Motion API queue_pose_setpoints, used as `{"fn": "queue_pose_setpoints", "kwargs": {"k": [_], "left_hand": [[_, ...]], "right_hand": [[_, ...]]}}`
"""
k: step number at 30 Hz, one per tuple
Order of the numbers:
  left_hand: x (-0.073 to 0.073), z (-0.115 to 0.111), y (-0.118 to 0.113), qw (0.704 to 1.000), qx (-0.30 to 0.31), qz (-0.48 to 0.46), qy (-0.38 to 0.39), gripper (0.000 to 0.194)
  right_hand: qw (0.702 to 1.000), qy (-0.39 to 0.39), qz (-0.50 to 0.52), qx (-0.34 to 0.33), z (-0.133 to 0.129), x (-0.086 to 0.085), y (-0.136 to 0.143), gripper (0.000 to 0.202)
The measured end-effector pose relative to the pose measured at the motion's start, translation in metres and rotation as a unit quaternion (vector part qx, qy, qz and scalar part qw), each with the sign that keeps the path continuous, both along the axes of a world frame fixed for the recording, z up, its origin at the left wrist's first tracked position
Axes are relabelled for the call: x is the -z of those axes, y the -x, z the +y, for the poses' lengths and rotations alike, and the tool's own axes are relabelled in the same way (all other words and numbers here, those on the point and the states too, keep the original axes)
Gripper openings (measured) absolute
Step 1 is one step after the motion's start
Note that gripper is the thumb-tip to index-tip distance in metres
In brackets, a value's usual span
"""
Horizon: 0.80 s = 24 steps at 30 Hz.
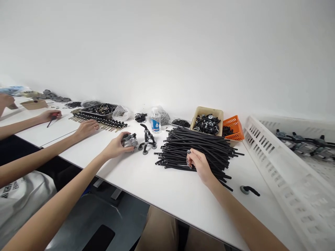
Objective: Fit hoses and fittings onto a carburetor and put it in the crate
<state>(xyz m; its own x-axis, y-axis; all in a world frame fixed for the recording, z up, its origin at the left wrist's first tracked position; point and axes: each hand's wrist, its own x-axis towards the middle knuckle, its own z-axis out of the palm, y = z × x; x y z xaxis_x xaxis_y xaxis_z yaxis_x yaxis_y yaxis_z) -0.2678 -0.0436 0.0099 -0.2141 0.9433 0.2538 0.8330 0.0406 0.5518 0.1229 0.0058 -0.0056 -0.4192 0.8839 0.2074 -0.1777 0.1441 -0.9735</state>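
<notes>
My left hand [117,146] is wrapped around a grey and silver metal-looking fitting [130,140], keeping it on the white table. Right beside that fitting stands a small cluster of black bent tubes with grey round ends [147,141]. My right hand [199,164] is over the near side of a pile of long black rubber tubes [199,144]. Its fingers are curled together; whatever lies between them is too small or hidden to name. A single short black bent tube with a grey round cap [250,190] lies to the right of that hand.
A co-worker's hand [87,129] rests by a row of black-and-brass rods [112,122]; another holds a screwdriver [53,117]. Behind the tubes stand a water bottle [155,122], a beige bin [220,120] and an orange basket [237,130]. A white crate [277,174] borders the right.
</notes>
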Motion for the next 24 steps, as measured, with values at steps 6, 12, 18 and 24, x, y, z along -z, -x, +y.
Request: {"fn": "queue_pose_setpoints", "kwargs": {"k": [6, 12, 18, 24], "left_hand": [[0.031, -0.053, -0.014, 0.982, -0.024, 0.06, -0.176, 0.069], [0.023, -0.065, -0.087, 0.905, 0.233, 0.181, -0.308, 0.049], [0.009, -0.027, -0.191, 0.809, 0.412, 0.224, -0.356, 0.052], [0.012, -0.012, -0.232, 0.728, 0.48, 0.241, -0.427, 0.055]], "right_hand": [[1.0, 0.009, 0.008, 0.008, -0.002, -0.006, 0.002, 0.04], [1.0, -0.001, 0.019, 0.01, -0.001, -0.006, 0.003, 0.034], [0.999, -0.017, 0.022, 0.028, 0.003, -0.01, -0.001, 0.031], [0.997, -0.033, 0.046, 0.054, 0.011, -0.014, -0.007, 0.036]]}}
